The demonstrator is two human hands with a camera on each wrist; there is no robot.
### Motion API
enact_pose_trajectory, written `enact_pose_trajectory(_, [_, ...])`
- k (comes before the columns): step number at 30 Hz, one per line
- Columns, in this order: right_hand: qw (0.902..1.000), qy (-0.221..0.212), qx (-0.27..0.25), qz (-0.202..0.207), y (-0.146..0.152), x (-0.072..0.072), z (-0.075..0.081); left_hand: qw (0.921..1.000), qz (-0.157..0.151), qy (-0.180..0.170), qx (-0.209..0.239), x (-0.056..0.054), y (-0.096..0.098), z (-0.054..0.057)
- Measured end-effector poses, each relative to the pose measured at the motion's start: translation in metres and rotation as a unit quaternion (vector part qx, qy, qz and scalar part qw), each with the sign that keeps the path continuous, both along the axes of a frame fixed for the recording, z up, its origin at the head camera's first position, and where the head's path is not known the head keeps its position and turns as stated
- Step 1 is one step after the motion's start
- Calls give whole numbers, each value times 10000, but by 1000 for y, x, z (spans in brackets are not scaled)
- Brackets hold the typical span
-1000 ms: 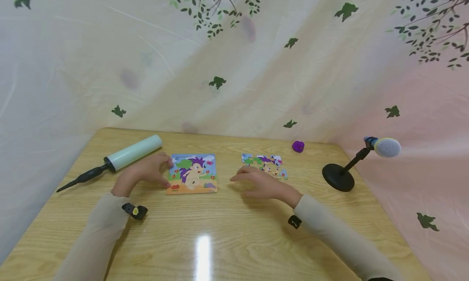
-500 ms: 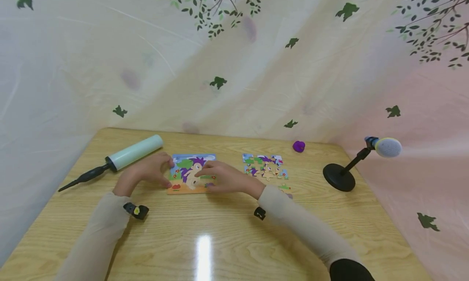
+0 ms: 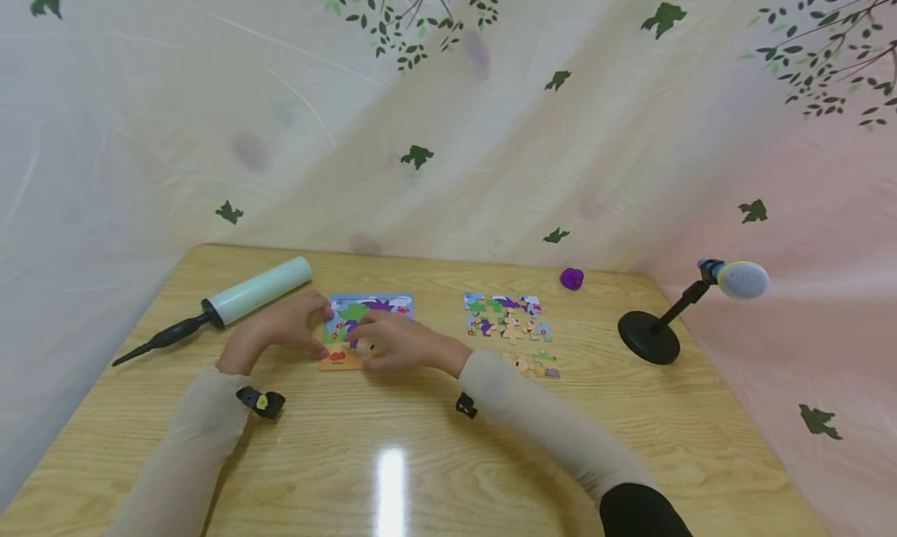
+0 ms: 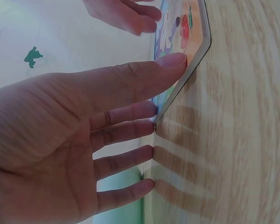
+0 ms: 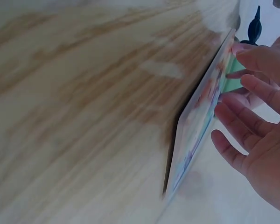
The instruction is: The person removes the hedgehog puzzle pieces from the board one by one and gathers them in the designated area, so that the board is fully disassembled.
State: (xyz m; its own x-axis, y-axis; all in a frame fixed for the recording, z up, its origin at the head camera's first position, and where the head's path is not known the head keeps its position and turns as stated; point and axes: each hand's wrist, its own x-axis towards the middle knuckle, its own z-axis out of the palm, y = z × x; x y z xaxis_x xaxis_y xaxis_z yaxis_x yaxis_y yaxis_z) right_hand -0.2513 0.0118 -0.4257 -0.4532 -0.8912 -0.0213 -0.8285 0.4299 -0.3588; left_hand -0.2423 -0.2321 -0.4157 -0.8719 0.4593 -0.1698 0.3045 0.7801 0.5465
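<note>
A flat puzzle board [image 3: 341,360] with a purple-spined hedgehog picture lies on the table, partly hidden by the hands. Its left edge is met by my left hand [image 3: 276,328]; in the left wrist view the thumb rests on a corner area of the board [image 4: 196,37], and the other fingers [image 4: 126,161] extend fairly straight towards the table. Over the middle of the board hovers or touches my right hand [image 3: 409,342]. In the right wrist view its fingers [image 5: 233,126] are loosely bent, and I see nothing between them. Several jigsaw pieces [image 3: 511,333] lie in loose rows to the right.
A pale green hand pump [image 3: 259,290] with a black nozzle lies left of the board. Behind the pieces sits a small purple object [image 3: 571,279]. A microphone on a black stand [image 3: 648,337] stands at the right. A cloth backdrop hangs behind the wooden table [image 3: 336,459].
My right hand has moved left, from in front of the jigsaw pieces to over the board, uncovering the pieces. The left hand has stayed at the board's left edge.
</note>
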Motion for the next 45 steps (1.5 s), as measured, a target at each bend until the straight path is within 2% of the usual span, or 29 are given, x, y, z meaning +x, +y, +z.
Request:
enact_pose_trajectory(4, [9999,-90,116,-39,-7,0,-2,10000,-29,12,7,0,0,0])
enact_pose_trajectory(12, [9996,239,-5,172,-13,2,-6,10000,-40,-13,15,-1,0,0])
enact_pose_trajectory(22, [9991,372,179,72,-18,2,-11,10000,24,-63,-18,-4,-1,-5])
enact_pose_trajectory(29, [9986,474,169,135,-20,3,-9,10000,-20,9,-7,-3,-2,-3])
enact_pose_trajectory(45, [9994,321,103,117,-22,0,-10,10000,-72,34,-11,-4,-2,-2])
